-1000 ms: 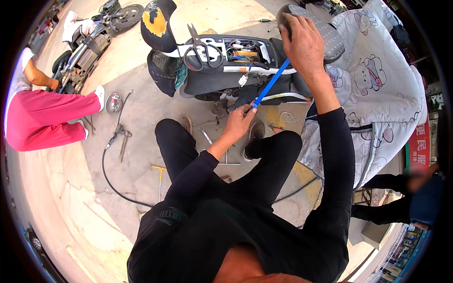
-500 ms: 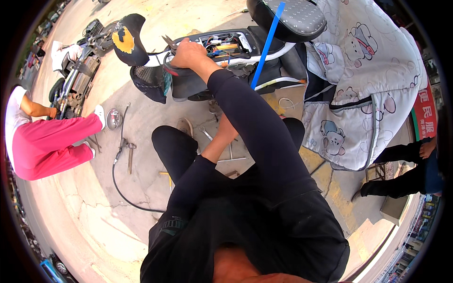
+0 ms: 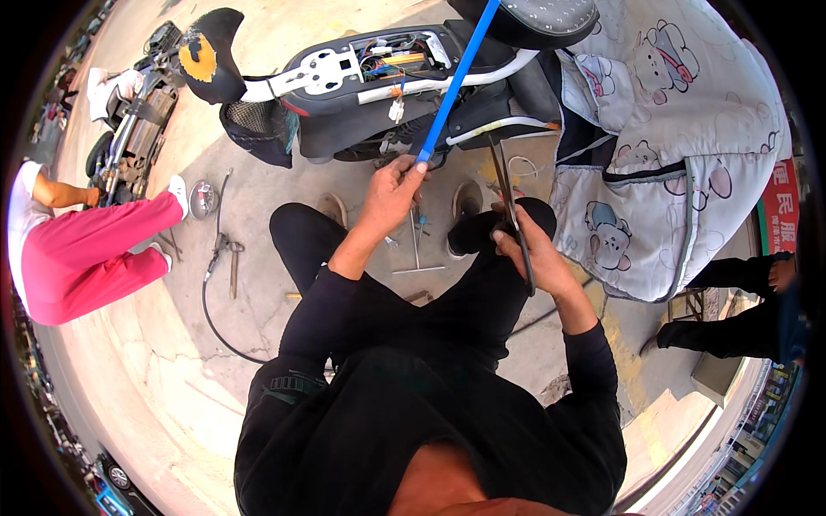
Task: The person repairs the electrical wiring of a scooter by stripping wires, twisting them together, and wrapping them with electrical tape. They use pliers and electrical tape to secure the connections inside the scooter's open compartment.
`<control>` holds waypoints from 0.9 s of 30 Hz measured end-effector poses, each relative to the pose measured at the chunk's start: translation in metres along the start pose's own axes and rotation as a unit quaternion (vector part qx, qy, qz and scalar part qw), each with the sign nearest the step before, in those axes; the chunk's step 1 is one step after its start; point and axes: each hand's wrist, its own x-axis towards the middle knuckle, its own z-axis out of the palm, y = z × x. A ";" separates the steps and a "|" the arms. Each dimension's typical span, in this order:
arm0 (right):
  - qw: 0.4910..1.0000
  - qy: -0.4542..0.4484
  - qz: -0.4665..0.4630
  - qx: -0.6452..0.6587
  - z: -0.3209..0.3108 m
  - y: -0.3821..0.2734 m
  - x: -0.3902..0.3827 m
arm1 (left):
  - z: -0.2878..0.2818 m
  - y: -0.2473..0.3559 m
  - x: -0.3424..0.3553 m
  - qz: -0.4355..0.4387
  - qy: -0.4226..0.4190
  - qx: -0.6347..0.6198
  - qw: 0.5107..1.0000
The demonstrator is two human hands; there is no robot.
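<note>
My left hand (image 3: 391,187) grips the lower end of a long blue rod (image 3: 456,82) that slants up to the raised black seat (image 3: 533,15) of an electric scooter (image 3: 370,77). The scooter's open seat compartment shows coloured wires. My right hand (image 3: 532,254) is closed around a thin dark metal tool (image 3: 512,211) that points up toward the scooter's side. I squat in black clothes in front of the scooter, my shoes near its underside.
A T-shaped wrench (image 3: 416,249) and small tools lie on the concrete between my feet. A hose with a fitting (image 3: 219,267) curls at the left. A person in pink trousers (image 3: 95,258) crouches left by another scooter (image 3: 129,112). A cartoon-print cover (image 3: 671,146) hangs right; another person's legs (image 3: 731,301) stand beyond.
My right hand has come down from the scooter's open compartment and now holds the dark tool near my knee. My left hand has risen to the blue rod's lower end.
</note>
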 end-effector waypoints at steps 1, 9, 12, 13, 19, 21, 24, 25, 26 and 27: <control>0.998 0.005 -0.024 -0.059 0.003 0.008 0.000 | 0.000 0.003 -0.003 0.002 -0.002 0.000 1.000; 0.924 0.014 -0.066 -0.377 0.011 -0.009 0.044 | 0.004 0.021 -0.017 0.007 0.017 0.039 0.999; 0.905 0.011 -0.082 -0.416 0.009 -0.024 0.052 | 0.003 0.020 -0.017 0.012 0.018 0.062 0.998; 0.902 0.011 -0.092 -0.422 0.009 -0.026 0.052 | 0.003 0.018 -0.016 0.003 0.010 0.055 0.998; 0.899 -0.002 -0.051 -0.434 0.011 -0.018 0.058 | -0.005 -0.003 -0.012 -0.025 -0.016 0.119 0.992; 0.924 -0.026 -0.038 -0.378 0.015 -0.006 0.056 | -0.016 -0.006 -0.023 0.069 0.042 0.250 0.965; 0.978 -0.099 0.017 -0.185 0.022 0.015 0.045 | -0.047 0.010 -0.029 0.123 0.135 0.393 0.901; 0.985 -0.133 0.077 -0.083 0.024 0.022 0.037 | -0.064 0.022 -0.023 0.172 0.179 0.411 0.877; 0.973 -0.166 0.158 0.003 0.026 0.029 0.030 | -0.082 0.034 -0.013 0.188 0.206 0.438 0.854; 0.975 -0.160 0.143 0.051 0.031 0.035 0.021 | -0.103 0.048 0.004 0.241 0.235 0.478 0.811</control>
